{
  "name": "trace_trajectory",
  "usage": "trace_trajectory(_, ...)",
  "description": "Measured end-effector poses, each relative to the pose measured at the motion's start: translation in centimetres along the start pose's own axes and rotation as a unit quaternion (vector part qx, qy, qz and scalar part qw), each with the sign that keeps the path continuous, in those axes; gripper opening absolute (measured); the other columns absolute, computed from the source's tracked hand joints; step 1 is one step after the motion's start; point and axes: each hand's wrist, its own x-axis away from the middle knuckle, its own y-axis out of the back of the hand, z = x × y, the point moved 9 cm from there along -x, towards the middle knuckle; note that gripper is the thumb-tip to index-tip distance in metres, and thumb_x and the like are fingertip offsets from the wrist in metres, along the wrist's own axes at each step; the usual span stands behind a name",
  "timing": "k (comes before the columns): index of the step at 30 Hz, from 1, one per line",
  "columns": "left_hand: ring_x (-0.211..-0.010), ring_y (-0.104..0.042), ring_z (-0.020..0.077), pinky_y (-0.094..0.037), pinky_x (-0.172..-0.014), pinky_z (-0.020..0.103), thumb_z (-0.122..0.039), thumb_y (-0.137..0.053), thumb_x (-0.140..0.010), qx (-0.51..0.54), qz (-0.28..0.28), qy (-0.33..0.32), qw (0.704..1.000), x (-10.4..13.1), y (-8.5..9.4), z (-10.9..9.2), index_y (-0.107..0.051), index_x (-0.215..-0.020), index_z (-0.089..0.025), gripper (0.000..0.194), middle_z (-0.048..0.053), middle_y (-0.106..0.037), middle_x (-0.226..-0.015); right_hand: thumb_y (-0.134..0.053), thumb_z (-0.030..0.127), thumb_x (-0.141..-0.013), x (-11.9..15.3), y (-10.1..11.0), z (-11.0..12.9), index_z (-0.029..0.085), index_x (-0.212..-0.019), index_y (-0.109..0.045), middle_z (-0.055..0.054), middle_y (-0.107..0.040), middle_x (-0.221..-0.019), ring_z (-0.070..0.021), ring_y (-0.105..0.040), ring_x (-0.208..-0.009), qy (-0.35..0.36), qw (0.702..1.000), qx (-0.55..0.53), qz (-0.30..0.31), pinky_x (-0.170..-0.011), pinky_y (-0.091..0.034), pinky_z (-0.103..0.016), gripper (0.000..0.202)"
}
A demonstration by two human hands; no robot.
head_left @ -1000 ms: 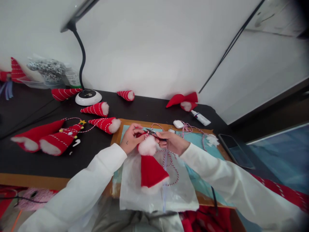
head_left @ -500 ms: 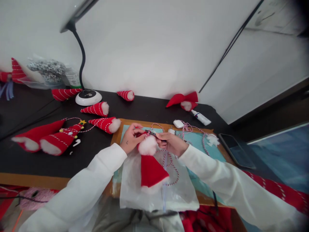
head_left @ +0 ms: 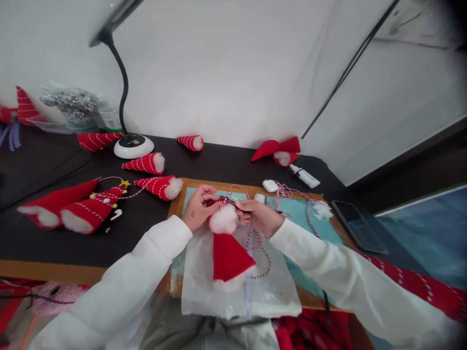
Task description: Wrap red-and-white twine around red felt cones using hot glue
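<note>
Fluff-ended piece (head_left: 223, 219) pinched by left hand (head_left: 199, 210), seemingly steadied for dark tool (head_left: 228, 200) grasped in right hand (head_left: 260, 215)

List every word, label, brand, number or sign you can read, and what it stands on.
No text is legible.
White plastic tube: dark print, too small to read.
Round white-and-black lamp base: faint marking, too blurred.
White container with green lower edge: label too blurred.
Left hand: small dark mark, too small to make out.
</note>
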Motion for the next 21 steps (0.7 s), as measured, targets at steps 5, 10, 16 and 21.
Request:
trace_trajectory(5, -0.068, -0.06, 0.0113, -0.043, -0.068, 0.025, -0.026, -0.08, -0.07, 0.007, 0.0, -0.008, 1.0, -0.05, 0.14, -0.02, -0.054, -0.099, -0.02, 0.039, -0.001, -0.07, -0.08, -0.089, 0.045, -0.061, 0.04, -0.3, 0.12, 0.016, -0.062, -0.057, 0.004, -0.046, -0.059, -0.006, -0.022, -0.051, 0.003, 1.0, 0.009, 0.01, -0.049, -0.012, -0.027, 0.043)
trace_trajectory(10, -0.07, -0.059, 0.0114, -0.043, -0.069, 0.025, -0.024, -0.081, -0.069, 0.0, -0.004, -0.009, 1.0, -0.02, 0.23, -0.2, -0.054, -0.098, -0.02, 0.039, -0.001, -0.07, -0.08, -0.09, 0.045, -0.06, 0.18, -0.39, 0.23, 0.016, -0.063, -0.059, 0.006, -0.043, -0.058, -0.0059, -0.022, -0.052, 0.013, 1.0, 0.017, 0.009, -0.049, -0.011, -0.027, 0.043)
trace_trajectory(16, -0.079, -0.062, 0.0147, -0.046, -0.074, 0.027, -0.037, -0.075, -0.075, 0.076, 0.02, -0.005, 0.997, 0.21, -0.07, -0.41, -0.058, -0.096, -0.02, 0.032, 0.001, -0.068, -0.087, -0.087, 0.049, -0.064, 0.44, -0.48, 0.17, 0.016, -0.067, -0.059, 0.003, -0.05, -0.064, -0.0061, -0.023, -0.052, 0.018, 1.0, 0.002, 0.005, -0.048, -0.013, -0.027, 0.043)
trace_trajectory(21, -0.082, -0.061, 0.0158, -0.048, -0.077, 0.028, -0.038, -0.081, -0.069, 0.068, 0.028, -0.008, 0.997, 0.23, -0.43, -0.41, -0.063, -0.088, -0.02, 0.032, 0.001, -0.066, -0.085, -0.088, 0.049, -0.062, 0.63, -0.75, -0.04, 0.017, -0.069, -0.059, 0.004, -0.05, -0.064, -0.0056, -0.022, -0.051, 0.02, 1.0, -0.014, 0.006, -0.047, -0.013, -0.026, 0.045)
